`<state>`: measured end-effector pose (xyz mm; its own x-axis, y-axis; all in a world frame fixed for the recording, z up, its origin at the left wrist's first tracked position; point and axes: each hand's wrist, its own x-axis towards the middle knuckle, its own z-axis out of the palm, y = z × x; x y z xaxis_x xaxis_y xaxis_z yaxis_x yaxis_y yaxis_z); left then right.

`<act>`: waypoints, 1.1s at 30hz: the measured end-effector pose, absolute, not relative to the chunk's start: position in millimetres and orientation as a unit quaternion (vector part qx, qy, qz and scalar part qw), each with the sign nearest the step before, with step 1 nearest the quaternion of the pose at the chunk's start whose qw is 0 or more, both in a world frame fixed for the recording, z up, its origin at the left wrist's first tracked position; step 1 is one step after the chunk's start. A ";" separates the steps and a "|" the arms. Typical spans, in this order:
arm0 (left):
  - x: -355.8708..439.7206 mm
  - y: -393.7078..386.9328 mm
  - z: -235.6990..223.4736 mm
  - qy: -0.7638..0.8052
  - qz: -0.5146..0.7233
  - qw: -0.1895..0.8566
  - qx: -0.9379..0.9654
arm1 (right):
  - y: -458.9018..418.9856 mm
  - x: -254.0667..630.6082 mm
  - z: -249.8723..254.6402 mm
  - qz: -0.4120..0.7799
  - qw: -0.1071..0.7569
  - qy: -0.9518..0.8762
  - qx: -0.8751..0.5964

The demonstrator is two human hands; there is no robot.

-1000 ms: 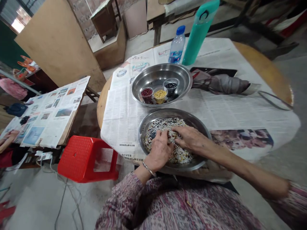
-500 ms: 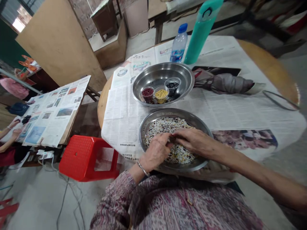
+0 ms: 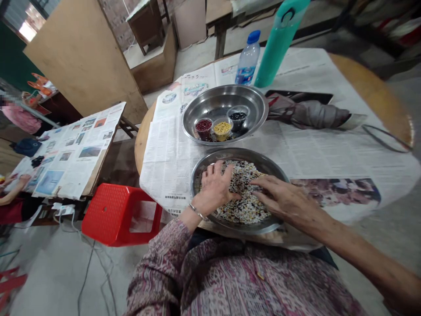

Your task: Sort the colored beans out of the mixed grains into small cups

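A round steel basin [image 3: 279, 219] stands at the table's near edge with a mix of white grains and dark and yellow beans [image 3: 241, 208] in it. My left hand [image 3: 215, 184] lies over the left part of the mix, palm down, fingers spread. On the right side, my right hand [image 3: 274, 195] rests on the mix with its fingers stretched and apart. Behind it, a second steel basin [image 3: 213, 98] holds cups of red beans [image 3: 203, 126], yellow beans [image 3: 222, 128] and black beans [image 3: 238, 116].
Newspaper [image 3: 164, 158] covers the table. A water bottle [image 3: 247, 61], a teal bottle [image 3: 279, 44], a folded grey umbrella [image 3: 309, 114] and a dark flat object [image 3: 324, 97] lie or stand behind the basins. A red stool [image 3: 105, 210] is at left; another person's arm [image 3: 15, 193] shows farther off.
My hands were together over the middle of the mix with fingers bent. They have moved apart, left and right, and the fingers have opened, baring the mix between them.
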<state>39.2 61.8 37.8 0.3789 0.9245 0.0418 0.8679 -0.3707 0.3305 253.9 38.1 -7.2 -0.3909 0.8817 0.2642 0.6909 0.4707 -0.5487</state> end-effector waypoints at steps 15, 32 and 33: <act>39.8 48.5 20.5 0.515 0.170 0.292 0.788 | 54.1 229.3 -11.6 0.258 0.217 -0.788 -0.515; 46.3 31.6 32.6 0.447 0.092 0.094 0.885 | 44.7 254.6 7.8 0.180 0.249 -0.825 -0.474; 40.8 32.6 33.8 0.468 0.110 0.090 0.872 | 41.0 255.4 5.7 0.173 0.252 -0.831 -0.464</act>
<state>40.8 32.6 33.8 0.5374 0.8364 0.1082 0.7968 -0.5456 0.2596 255.4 41.0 5.7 -0.4424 0.8588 0.2582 0.6839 0.5093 -0.5224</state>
